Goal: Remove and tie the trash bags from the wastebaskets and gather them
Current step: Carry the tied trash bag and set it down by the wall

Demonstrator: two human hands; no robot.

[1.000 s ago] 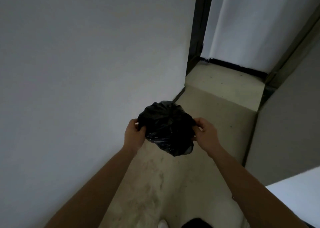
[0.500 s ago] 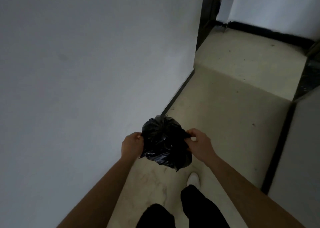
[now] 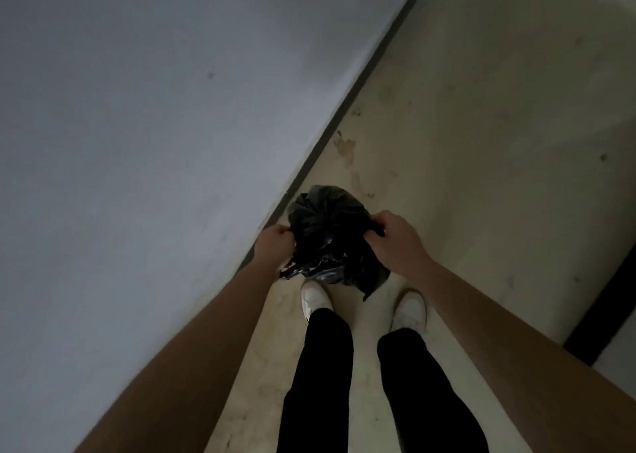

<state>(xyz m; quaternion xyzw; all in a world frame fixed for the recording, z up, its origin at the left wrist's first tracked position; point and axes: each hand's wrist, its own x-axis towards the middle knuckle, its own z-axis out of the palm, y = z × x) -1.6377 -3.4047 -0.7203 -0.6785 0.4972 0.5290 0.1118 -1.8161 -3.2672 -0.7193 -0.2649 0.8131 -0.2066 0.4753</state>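
Note:
A small black trash bag (image 3: 330, 235) hangs in front of me above the floor, crumpled and gathered at its top. My left hand (image 3: 274, 246) is closed on the bag's left side. My right hand (image 3: 395, 239) grips its right side, fingers curled into the plastic. The bag's lower tip dangles just above my feet. No wastebasket is in view.
A pale grey wall (image 3: 137, 142) runs close along my left, with a dark baseboard (image 3: 344, 98) where it meets the beige, stained floor (image 3: 481, 142). My white shoes (image 3: 315, 297) and black trouser legs stand below the bag. A dark strip (image 3: 599, 315) edges the floor at right.
The view has tilted down from the doorway to my feet. Both hands keep their hold on the bag, which now hangs lower, over my shoes.

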